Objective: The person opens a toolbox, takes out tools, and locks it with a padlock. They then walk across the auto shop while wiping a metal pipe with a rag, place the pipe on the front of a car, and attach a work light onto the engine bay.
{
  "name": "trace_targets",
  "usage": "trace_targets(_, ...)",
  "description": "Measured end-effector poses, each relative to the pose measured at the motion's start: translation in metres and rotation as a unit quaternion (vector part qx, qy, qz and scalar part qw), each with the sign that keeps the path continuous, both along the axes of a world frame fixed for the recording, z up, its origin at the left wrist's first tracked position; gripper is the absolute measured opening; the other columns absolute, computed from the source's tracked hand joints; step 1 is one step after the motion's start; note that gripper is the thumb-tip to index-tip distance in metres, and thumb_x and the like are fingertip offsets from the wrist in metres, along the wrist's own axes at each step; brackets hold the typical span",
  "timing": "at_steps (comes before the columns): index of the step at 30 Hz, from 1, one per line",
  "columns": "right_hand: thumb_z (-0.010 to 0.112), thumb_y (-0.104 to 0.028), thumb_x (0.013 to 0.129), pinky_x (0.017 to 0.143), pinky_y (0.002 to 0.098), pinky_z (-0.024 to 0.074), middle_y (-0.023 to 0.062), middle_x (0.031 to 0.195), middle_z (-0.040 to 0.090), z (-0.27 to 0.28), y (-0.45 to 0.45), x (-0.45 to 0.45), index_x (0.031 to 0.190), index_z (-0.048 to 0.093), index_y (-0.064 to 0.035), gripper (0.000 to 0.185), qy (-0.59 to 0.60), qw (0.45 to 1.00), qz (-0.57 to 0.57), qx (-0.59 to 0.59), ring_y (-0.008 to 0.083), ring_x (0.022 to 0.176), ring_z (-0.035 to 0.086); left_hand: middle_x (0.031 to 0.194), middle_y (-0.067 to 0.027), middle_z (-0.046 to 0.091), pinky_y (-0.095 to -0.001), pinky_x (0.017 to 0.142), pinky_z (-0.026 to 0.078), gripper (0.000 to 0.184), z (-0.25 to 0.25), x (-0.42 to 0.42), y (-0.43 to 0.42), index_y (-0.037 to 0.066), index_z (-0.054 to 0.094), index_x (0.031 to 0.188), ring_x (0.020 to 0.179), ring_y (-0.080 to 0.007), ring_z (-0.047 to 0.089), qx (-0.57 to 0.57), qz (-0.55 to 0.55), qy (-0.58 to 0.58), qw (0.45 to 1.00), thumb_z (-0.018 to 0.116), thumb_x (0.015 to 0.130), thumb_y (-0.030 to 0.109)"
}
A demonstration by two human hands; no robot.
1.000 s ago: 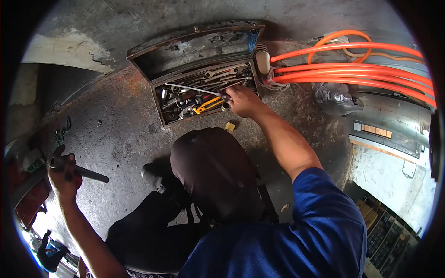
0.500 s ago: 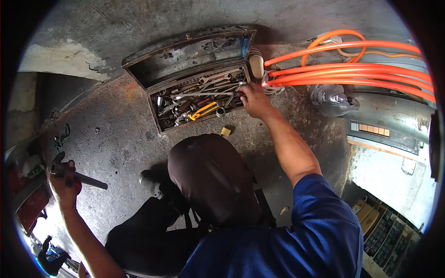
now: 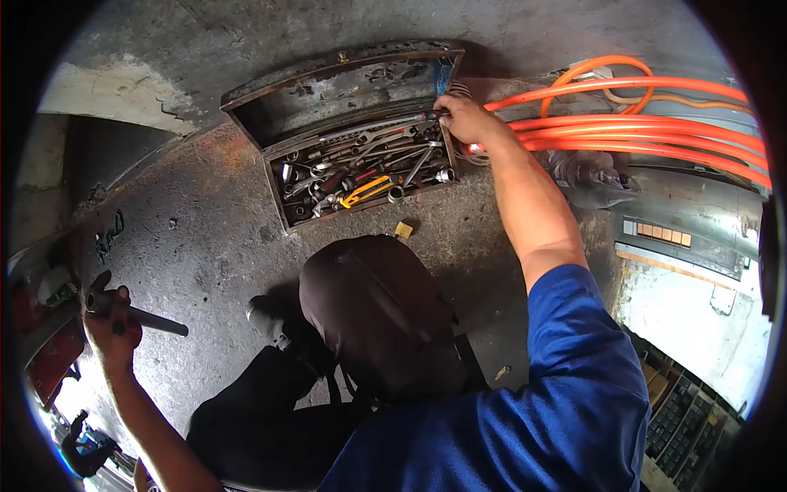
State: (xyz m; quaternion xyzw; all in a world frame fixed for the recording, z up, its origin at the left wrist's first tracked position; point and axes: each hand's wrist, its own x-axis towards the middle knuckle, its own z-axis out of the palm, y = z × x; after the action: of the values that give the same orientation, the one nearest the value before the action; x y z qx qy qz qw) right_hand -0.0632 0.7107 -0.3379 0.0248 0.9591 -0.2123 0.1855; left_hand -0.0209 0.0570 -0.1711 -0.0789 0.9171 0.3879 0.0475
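An open metal toolbox [image 3: 283, 215] lies on the floor ahead of me, crowded with wrenches, sockets and a yellow-handled tool [image 3: 366, 192]. My right hand [image 3: 469, 120] is closed around the dark handle end of a long thin metal tool [image 3: 369, 126] at the box's far right corner. The tool's shaft stretches left along the far side of the box, by the lid hinge; its exact kind is unclear. Off to the left, my left hand [image 3: 113, 328] grips a dark metal pipe [image 3: 160, 321], well away from the toolbox.
Orange hoses [image 3: 623, 131] run along the right, above a clear plastic bag [image 3: 590, 176]. A small yellow block [image 3: 403, 230] lies on the concrete floor just in front of the toolbox. The raised lid [image 3: 336, 90] stands near the wall. Red equipment [image 3: 53, 361] is at far left.
My right hand has moved up and to the right, carrying the long thin tool from above the box's middle to its far edge. My left hand stays on the pipe, nearly unmoved.
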Motion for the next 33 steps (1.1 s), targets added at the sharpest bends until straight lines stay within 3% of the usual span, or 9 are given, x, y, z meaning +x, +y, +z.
trace_targets(6,0.063,-0.014,0.089,0.098,0.0417,0.0439,0.0135,0.123,0.058,-0.015,-0.009,-0.005,0.113,0.061,-0.0076,0.025,-0.006,1.0,0.031,0.003,0.0312,0.118,0.054,0.076,0.0005,0.055,-0.0233,0.056,0.038,0.042,0.01,0.002,0.007,0.001,0.056,0.124,0.063,-0.0067,0.048,0.023,0.033,-0.061,0.997,0.068,0.086,0.013)
trace_targets(9,0.062,-0.025,0.089,0.105,0.0447,0.0392,0.0121,0.132,0.053,-0.029,-0.047,-0.001,0.125,0.058,-0.0109,0.039,0.063,0.986,0.095,0.121,0.0332,0.125,0.047,0.073,0.0022,0.052,-0.0225,0.052,0.035,0.036,0.005,0.001,0.013,0.002,0.058,0.12,0.058,-0.0054,0.044,-0.001,0.025,-0.018,1.0,0.069,0.086,0.01)
trace_targets(12,0.068,-0.029,0.084,0.11,0.0468,0.0332,0.0116,0.138,0.049,-0.031,-0.088,0.001,0.133,0.053,-0.0121,0.054,-0.006,0.981,0.17,0.089,0.0331,0.13,0.042,0.077,-0.0004,0.057,-0.0222,0.055,0.038,0.041,0.005,0.0,0.004,-0.001,0.054,0.125,0.062,-0.0063,0.049,-0.045,-0.035,0.015,0.998,0.065,0.087,0.008)
trace_targets(16,0.079,-0.039,0.073,0.116,0.0435,0.0257,0.0124,0.148,0.038,-0.035,-0.133,0.013,0.143,0.04,-0.0119,0.085,-0.05,0.971,0.222,0.069,0.0322,0.14,0.03,0.078,-0.0003,0.057,-0.0222,0.056,0.039,0.042,0.003,0.0,0.003,-0.001,0.054,0.126,0.063,-0.006,0.049,-0.02,0.003,-0.013,1.0,0.066,0.087,0.008)
trace_targets(19,0.08,-0.046,0.07,0.112,0.0464,0.0304,0.0122,0.145,0.041,-0.038,-0.154,0.022,0.14,0.045,-0.0139,0.085,-0.055,0.968,0.227,0.092,0.0331,0.136,0.036,0.077,0.0001,0.057,-0.0223,0.055,0.038,0.043,0.003,0.0,0.0,0.0,0.055,0.126,0.064,-0.0059,0.049,-0.044,-0.005,-0.001,0.999,0.068,0.087,0.011)
trace_targets(21,0.081,-0.049,0.069,0.11,0.0473,0.0333,0.014,0.14,0.044,-0.044,-0.157,0.018,0.14,0.045,-0.014,0.087,-0.079,0.971,0.213,0.081,0.0331,0.135,0.037,0.079,0.0014,0.058,-0.0225,0.065,0.042,0.04,0.011,0.001,0.004,0.002,0.062,0.12,0.07,-0.0066,0.051,-0.014,0.026,-0.012,0.999,0.073,0.084,0.013)
trace_targets(27,0.082,-0.046,0.068,0.109,0.0444,0.0344,0.0178,0.143,0.04,-0.052,-0.162,0.006,0.136,0.047,-0.0091,0.085,-0.116,0.969,0.198,0.089,0.0368,0.134,0.037,0.082,0.001,0.059,-0.0238,0.068,0.042,0.042,0.018,0.019,-0.003,0.001,0.061,0.121,0.072,-0.0072,0.051,-0.028,0.025,-0.003,0.999,0.073,0.084,0.018)
trace_targets(29,0.081,-0.045,0.07,0.107,0.0441,0.0367,0.0189,0.14,0.043,-0.051,-0.162,0.001,0.133,0.049,-0.0079,0.08,-0.141,0.964,0.215,0.074,0.0374,0.131,0.04,0.073,0.0021,0.055,-0.0213,0.052,0.035,0.042,0.021,0.031,-0.005,0.001,0.057,0.125,0.06,-0.0049,0.046,-0.063,0.019,0.04,0.997,0.068,0.09,0.022)
trace_targets(33,0.074,-0.039,0.08,0.1,0.0454,0.0423,0.0223,0.131,0.051,-0.048,-0.152,-0.009,0.13,0.049,-0.0053,0.065,-0.178,0.959,0.215,0.045,0.0386,0.124,0.048,0.076,0.0007,0.055,-0.0202,0.052,0.035,0.046,0.035,0.067,-0.014,0.001,0.055,0.127,0.059,-0.0052,0.046,-0.042,0.078,0.015,0.996,0.067,0.089,0.024)
